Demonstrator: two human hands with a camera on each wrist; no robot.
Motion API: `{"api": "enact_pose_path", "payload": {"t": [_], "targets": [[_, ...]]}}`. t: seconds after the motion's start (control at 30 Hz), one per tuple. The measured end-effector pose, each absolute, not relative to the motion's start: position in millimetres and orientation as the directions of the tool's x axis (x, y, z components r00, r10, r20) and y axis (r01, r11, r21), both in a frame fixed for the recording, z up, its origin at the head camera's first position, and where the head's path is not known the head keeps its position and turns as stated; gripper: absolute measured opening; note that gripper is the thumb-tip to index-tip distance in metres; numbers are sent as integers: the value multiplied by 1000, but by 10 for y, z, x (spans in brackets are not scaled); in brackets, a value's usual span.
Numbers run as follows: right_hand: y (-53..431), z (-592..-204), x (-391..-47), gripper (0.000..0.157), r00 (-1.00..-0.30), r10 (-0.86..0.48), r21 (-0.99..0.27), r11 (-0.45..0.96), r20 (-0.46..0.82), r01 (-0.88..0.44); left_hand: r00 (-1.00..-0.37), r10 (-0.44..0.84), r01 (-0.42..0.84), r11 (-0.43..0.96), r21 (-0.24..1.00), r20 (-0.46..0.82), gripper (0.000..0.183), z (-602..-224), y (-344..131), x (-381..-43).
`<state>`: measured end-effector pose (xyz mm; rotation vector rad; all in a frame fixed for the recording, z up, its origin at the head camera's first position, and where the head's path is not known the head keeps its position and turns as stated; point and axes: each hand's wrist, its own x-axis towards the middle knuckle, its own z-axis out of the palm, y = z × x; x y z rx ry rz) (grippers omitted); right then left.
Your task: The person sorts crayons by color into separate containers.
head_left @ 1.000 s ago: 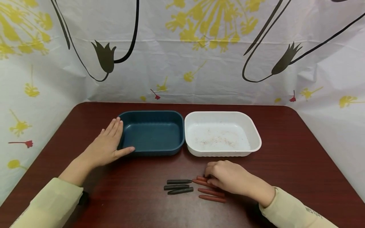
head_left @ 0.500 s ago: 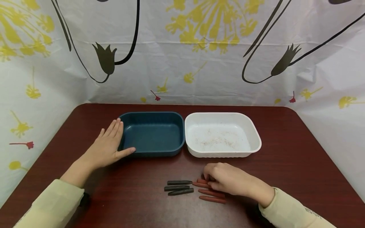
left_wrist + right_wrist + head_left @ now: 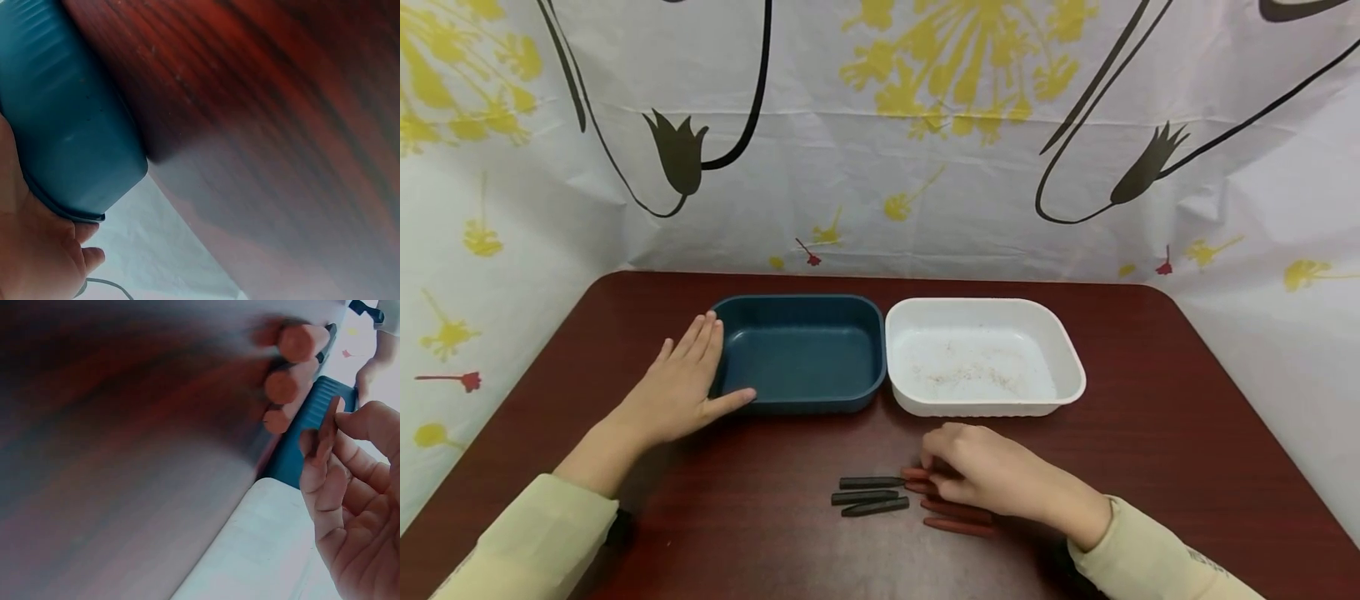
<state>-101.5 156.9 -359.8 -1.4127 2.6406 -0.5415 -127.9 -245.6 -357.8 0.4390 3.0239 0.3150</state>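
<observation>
My right hand (image 3: 981,467) pinches a red crayon (image 3: 328,428) between thumb and fingertips, low over the table. Three more red crayons lie there, the nearest one a red crayon (image 3: 958,527); the hand partly covers the others. To their left rest three black crayons (image 3: 868,497) side by side. My left hand (image 3: 681,387) lies with straight fingers along the left end of a dark blue tray (image 3: 797,407), its thumb stretched over the front rim. In the left wrist view, the palm side of the left hand (image 3: 37,250) is against the tray's end.
A white tray (image 3: 985,409) stands right beside the blue one, with brownish specks on its floor. Both are on a dark red wooden table (image 3: 760,517). A patterned white cloth (image 3: 850,183) hangs behind and at both sides.
My right hand has shifted a little to the left, and the red crayon it pinches has moved left with it. My left hand stays on the blue tray.
</observation>
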Motion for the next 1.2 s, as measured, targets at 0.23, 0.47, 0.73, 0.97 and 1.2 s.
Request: {"api": "enact_pose_path", "payload": {"t": [0.23,0.47,0.73,0.97,1.2], "targets": [[1472,-3578,-1020,18,-552,-820,-347,480,150,-806,-956,289,273,938,213,-48,112,-3591,-2473,-1272],[1329,-3487,-1059,17,-531,-827,-399,430,184,-810,-958,283,266,940,215,-52,112,-3578,-2473,-1278],[1152,-3289,-1151,12,-549,-809,-433,427,209,-794,-960,274,254,941,222,-64,114,-3568,-2466,-1285],[949,-3232,-1289,7,-545,-811,-491,394,211,-777,-959,274,253,941,224,-67,114,-3573,-2477,-1281],[769,-3203,-1463,4,-592,-790,-579,409,162,-705,-960,273,251,938,237,-64,114,-3580,-2462,-1283]]}}
